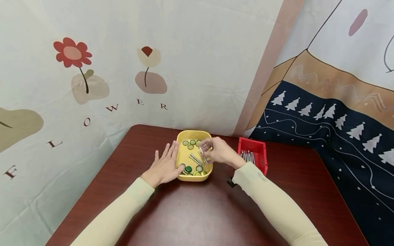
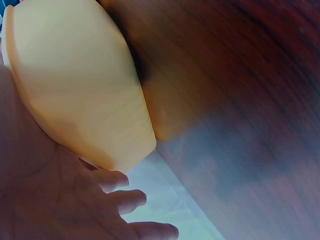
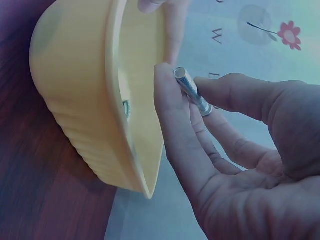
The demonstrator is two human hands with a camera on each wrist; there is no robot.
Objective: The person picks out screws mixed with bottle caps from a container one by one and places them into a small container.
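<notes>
A yellow plastic bin (image 1: 194, 178) stands near the table's far edge. Inside lie several bottle caps (image 1: 188, 169), some at the far end and some at the near end, with silver bolts (image 1: 195, 159) between the groups. My left hand (image 1: 164, 167) rests against the bin's left rim, fingers straight, thumb reaching over the edge. Over the bin's right side, my right hand (image 1: 218, 150) pinches a silver bolt (image 3: 192, 92) between thumb and fingers. In the left wrist view the bin's outer wall (image 2: 85, 75) hides its contents.
To the right of the yellow bin a red bin (image 1: 262, 155) holds several silver bolts (image 1: 247, 156); the right forearm passes close to its near side. Behind the brown table (image 1: 197, 212) hangs a printed cloth (image 1: 197, 68).
</notes>
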